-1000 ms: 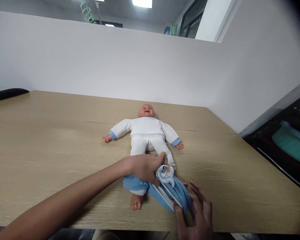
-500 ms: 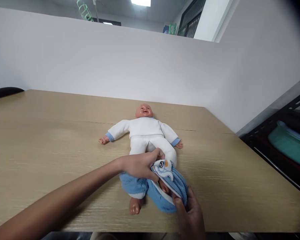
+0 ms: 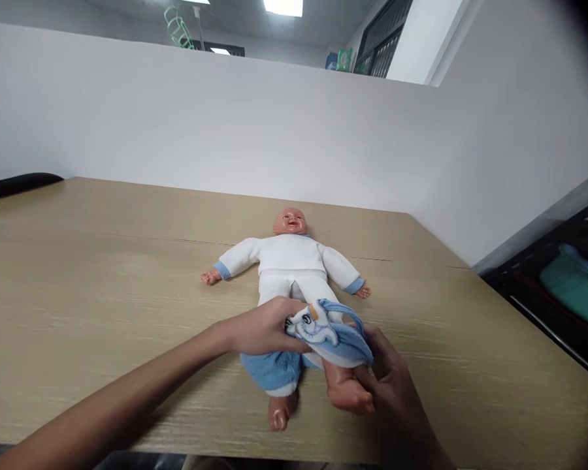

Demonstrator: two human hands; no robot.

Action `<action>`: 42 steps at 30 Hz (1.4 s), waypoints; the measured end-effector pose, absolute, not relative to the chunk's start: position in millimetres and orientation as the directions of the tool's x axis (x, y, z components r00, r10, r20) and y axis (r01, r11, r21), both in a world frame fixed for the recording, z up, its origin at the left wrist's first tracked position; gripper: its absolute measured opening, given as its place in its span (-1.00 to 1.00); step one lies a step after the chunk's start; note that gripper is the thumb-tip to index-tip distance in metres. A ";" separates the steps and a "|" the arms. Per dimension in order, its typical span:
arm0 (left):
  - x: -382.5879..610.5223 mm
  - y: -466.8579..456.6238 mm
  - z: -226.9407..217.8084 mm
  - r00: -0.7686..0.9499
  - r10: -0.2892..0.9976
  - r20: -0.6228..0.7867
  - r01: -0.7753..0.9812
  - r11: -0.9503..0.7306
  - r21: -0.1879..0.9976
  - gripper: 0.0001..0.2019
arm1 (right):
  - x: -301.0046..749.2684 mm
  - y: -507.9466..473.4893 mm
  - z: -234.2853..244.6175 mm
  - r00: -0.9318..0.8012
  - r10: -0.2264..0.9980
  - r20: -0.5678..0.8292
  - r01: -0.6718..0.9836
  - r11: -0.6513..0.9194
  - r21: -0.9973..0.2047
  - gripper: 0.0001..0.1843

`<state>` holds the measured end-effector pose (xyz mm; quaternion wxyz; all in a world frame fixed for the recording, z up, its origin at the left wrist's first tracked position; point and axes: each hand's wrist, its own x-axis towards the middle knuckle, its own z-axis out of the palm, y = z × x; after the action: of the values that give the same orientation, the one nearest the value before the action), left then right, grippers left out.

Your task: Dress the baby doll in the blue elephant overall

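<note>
A baby doll (image 3: 294,254) in a white top with blue cuffs lies on its back, its head at the far side and its feet toward me. Fluffy blue pants (image 3: 273,372) with white hems and an embroidered animal face are around its lower legs. My left hand (image 3: 269,324) is closed on the pants' upper edge beside the animal face. On the other side, my right hand (image 3: 385,372) grips the bunched pants by the doll's leg, with some fingers hidden behind cloth and leg. Both doll feet stick out of the hems, the bare foot (image 3: 350,393) close to my right hand.
The doll lies on a light wooden table (image 3: 102,274) against a white partition wall (image 3: 200,124). At the right stands a black metal rack (image 3: 534,307) holding green fabric (image 3: 575,284). A black curved object (image 3: 24,185) shows at the table's left edge.
The doll's foot on my right has come out through the pant leg, which now sits bunched above the ankle. My right hand has shifted up and right along the leg.
</note>
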<state>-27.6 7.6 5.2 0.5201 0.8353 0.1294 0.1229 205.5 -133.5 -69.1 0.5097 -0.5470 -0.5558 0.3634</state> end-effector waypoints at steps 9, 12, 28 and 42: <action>-71.0 3.2 19.2 0.846 0.511 0.154 0.324 -0.721 0.613 -0.44 | 255.2 -102.7 -31.6 -0.194 0.976 0.095 0.550 0.189 -0.813 -0.27; -85.6 7.3 18.2 0.824 0.562 0.073 0.397 -0.664 0.634 -0.59 | 246.9 -81.4 -14.5 -0.354 0.931 0.094 0.424 0.249 -0.871 -0.62; -80.2 36.4 -42.0 0.582 0.813 0.002 0.103 -0.077 0.992 -0.62 | 214.6 -21.1 -79.5 0.097 0.994 -0.048 0.067 -0.054 -0.996 -0.48; -78.2 60.5 -34.8 0.461 0.871 0.170 0.237 -0.305 0.922 -0.64 | 223.7 -12.1 -49.8 -0.118 0.953 0.279 0.400 0.303 -0.865 -0.72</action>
<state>-78.2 60.5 -34.8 0.4498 0.7269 0.3809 0.3524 223.7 -12.1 -49.8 0.4380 -0.4991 -0.6779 0.3154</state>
